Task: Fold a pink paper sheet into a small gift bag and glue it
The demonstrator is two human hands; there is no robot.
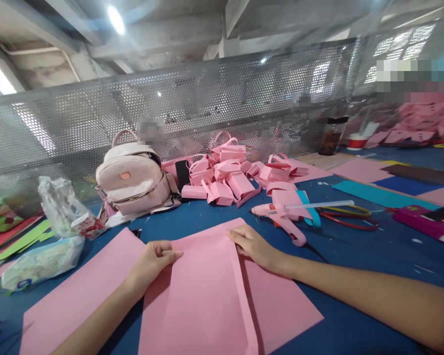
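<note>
Two hands, left (161,257) and right (253,246), pinch the top corners of a folded pink sheet (203,296), apparently creased along its right edge; beyond the right grip, a glue gun (281,219) lies on the blue table (163,224).

Both my arms are bare and reach forward, palms not visible. Left hand (158,259): enters from the bottom, forearm angled up and to the right, fingers curled, thumb and index nearly together, pointing right. Right hand (252,245): forearm comes in from the right edge, sloping up to the left, wrist slightly bent, thumb and index pinched, other fingers folded under. Hands apart, about level, facing each other.
</note>
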